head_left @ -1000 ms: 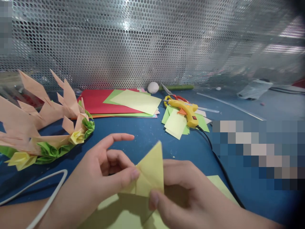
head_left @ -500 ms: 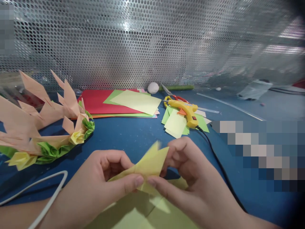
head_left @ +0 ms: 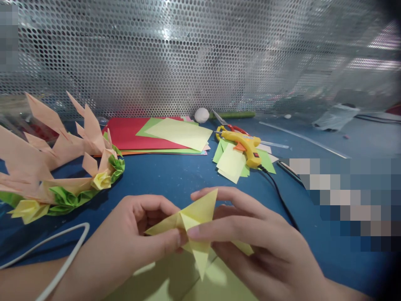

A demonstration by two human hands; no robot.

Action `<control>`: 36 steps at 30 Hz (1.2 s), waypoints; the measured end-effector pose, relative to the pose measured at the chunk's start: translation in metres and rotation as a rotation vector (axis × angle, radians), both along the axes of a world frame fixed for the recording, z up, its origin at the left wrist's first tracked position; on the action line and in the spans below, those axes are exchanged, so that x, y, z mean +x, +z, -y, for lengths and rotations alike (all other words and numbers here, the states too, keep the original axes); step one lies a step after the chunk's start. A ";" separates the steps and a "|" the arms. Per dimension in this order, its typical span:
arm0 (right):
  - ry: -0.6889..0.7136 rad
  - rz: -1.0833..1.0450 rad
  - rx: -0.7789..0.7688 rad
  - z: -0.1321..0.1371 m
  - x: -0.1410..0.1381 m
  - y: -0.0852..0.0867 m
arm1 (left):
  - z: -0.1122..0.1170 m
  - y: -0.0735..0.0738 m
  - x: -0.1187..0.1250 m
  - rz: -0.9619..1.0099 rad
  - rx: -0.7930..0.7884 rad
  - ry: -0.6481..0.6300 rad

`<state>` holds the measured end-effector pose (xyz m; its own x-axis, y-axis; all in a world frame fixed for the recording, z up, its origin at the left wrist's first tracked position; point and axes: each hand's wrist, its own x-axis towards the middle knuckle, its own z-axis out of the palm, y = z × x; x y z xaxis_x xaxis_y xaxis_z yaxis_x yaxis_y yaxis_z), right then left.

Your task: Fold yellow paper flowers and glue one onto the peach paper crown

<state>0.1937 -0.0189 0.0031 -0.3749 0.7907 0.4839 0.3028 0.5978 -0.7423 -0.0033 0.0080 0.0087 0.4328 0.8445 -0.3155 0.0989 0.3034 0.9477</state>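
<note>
A folded yellow paper piece [head_left: 200, 213] with pointed flaps is held between both hands at the lower middle. My left hand [head_left: 140, 234] pinches its left side between thumb and fingers. On the right side, my right hand [head_left: 257, 234] is closed on the paper, one finger lying across the front flap and another behind the upper point. One flap points up, another down. Pale yellow-green paper sheets [head_left: 169, 280] lie on the table beneath the hands.
A peach paper wreath with green leaves and yellow flowers [head_left: 65, 154] stands at left, near a white cable [head_left: 72, 246]. Behind are stacked coloured sheets [head_left: 125, 129], a white ball [head_left: 201, 115], scissors [head_left: 219, 118] and a yellow glue gun [head_left: 246, 144] with a black cord.
My right hand has shifted its grip, its fingers now spread across the front of the paper. One flap has swung downward, and the paper's points have opened apart. My left hand stays almost still.
</note>
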 end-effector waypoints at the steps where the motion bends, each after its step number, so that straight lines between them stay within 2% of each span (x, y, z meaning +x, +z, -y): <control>1: 0.014 -0.007 -0.010 -0.001 0.000 0.002 | 0.000 0.000 0.000 -0.001 0.001 0.001; 7: -0.014 0.064 -0.098 -0.003 -0.004 0.004 | -0.003 0.002 -0.002 -0.023 0.059 0.000; 10: 0.003 0.087 -0.084 -0.003 -0.004 0.004 | -0.004 0.002 -0.002 -0.056 0.072 0.012; 14: 0.013 0.068 -0.052 -0.001 -0.004 0.005 | -0.003 0.000 -0.002 -0.094 0.107 0.007; 22: 0.115 -0.075 -0.184 0.001 -0.004 0.003 | 0.004 0.000 -0.003 -0.154 0.140 -0.012; 26: 0.060 -0.037 -0.203 0.000 -0.006 0.001 | 0.006 -0.001 -0.003 -0.169 0.204 0.014; 32: 0.013 -0.076 -0.372 -0.001 -0.011 -0.003 | 0.003 0.001 0.001 -0.201 0.231 -0.001; 36: 0.010 -0.099 -0.450 0.001 -0.010 -0.007 | 0.003 0.001 0.001 -0.190 0.165 -0.001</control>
